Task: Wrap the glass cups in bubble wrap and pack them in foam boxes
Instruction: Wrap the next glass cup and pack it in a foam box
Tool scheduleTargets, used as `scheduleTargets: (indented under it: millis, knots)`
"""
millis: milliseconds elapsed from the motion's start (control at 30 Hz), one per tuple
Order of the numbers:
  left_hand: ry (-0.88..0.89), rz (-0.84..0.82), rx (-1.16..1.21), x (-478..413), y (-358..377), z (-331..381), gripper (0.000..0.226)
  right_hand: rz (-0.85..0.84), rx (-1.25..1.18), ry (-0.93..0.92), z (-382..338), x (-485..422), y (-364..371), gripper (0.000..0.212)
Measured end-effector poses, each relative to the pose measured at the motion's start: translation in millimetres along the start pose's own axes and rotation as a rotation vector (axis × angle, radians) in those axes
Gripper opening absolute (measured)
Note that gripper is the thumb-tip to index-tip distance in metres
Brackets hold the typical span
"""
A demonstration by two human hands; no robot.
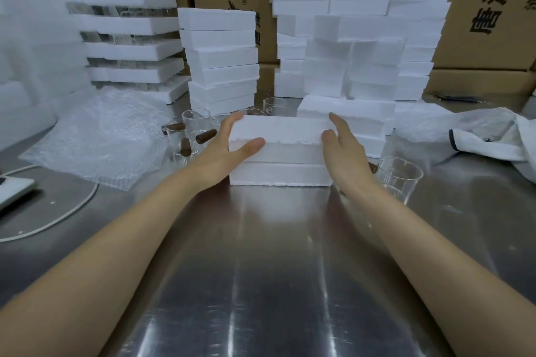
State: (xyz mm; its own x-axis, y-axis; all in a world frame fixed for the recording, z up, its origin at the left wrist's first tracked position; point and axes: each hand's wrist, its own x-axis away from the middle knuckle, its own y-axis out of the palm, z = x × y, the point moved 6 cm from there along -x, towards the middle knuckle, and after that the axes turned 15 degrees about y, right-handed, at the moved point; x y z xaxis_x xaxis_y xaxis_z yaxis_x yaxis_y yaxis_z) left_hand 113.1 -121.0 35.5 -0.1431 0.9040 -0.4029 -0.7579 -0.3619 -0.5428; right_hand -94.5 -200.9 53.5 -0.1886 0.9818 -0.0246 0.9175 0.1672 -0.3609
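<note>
1. Head view, the action: a closed-looking foam box (278,132) sits on top of a lower foam block (278,175) in the middle of the steel table (275,269). The left hand (232,145) grips the box's left end, with the thumb across the front face and the fingers wrapped over the top corner. The right hand (345,148) clamps the right end the same way. My guess is the lid's getting pressed on or the box squared up. Can't tell which.

2. Same view, what's done: the inside of the box is hidden, so a wrapped cup in there is only my assumption. Tall foam stacks (223,61) stand behind it. Packed or empty, no idea.

3. Same view, what's left: plenty, I'd say. A cluster of bare glass cups (191,133) with brown handles stands just left of the box. A lone cup (400,177) stands beside the right wrist. The bubble wrap (95,139) lies spread out at the far left, touching no cup as far as I can see. Mid-job, basically.
</note>
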Motion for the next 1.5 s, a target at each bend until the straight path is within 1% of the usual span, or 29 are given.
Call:
scheduleTargets:
  millis: [133,267,400,567,667,800,867,900,967,1000,1033,1100,1133,1200,1267,1367,1400,1500]
  knots:
    - [-0.017,-0.006,-0.006,0,-1,-4,0.083,0.02,0.065,-0.027,1,-4,1,0.044]
    - [-0.015,-0.004,0.014,0,-2,-5,0.079,0.014,0.073,-0.043,3,-6,3,0.044]
    - [-0.013,-0.004,0.044,-1,-2,-2,0.081,0.036,0.083,-0.053,5,-7,4,0.045]
    - [-0.073,-0.042,-0.004,0,-3,-2,0.082,0.058,0.086,-0.072,7,-7,4,0.046]
    - [-0.107,-0.033,0.03,1,1,-3,0.083,0.059,0.094,-0.062,6,-8,4,0.046]
    - [-0.15,-0.012,0.168,2,6,-2,0.086,0.045,0.109,-0.049,6,-9,4,0.046]
    - [-0.207,0.057,0.349,-1,8,0,0.087,0.041,0.102,-0.049,7,-9,4,0.047]
    - [-0.265,0.092,0.464,-2,11,-1,0.079,0.04,0.099,-0.049,7,-8,3,0.047]
    - [-0.336,0.116,0.647,-2,14,1,0.047,0.04,0.1,-0.05,6,-8,2,0.046]
    - [-0.354,0.107,0.71,-1,16,3,0.036,0.036,0.101,-0.048,6,-8,2,0.046]
    - [-0.37,0.113,0.761,0,15,4,0.035,0.027,0.102,-0.044,6,-8,1,0.046]
    - [-0.408,0.126,0.828,2,15,2,0.043,0.009,0.102,-0.032,5,-7,1,0.045]
    - [-0.425,0.129,0.83,2,15,4,0.043,0.005,0.102,-0.031,4,-7,1,0.045]
    - [-0.44,0.145,0.816,2,15,7,0.037,0.003,0.1,-0.035,2,-5,0,0.044]
    - [-0.46,0.168,0.751,3,15,9,0.034,0.007,0.103,-0.039,1,-4,-1,0.044]
    - [-0.508,0.227,0.48,7,9,2,0.026,0.009,0.102,-0.048,0,-3,0,0.044]
    - [-0.519,0.241,0.432,7,8,0,0.026,0.007,0.098,-0.052,1,-3,0,0.044]
    - [-0.532,0.243,0.47,6,10,-2,0.024,0.004,0.08,-0.044,0,-3,-1,0.043]
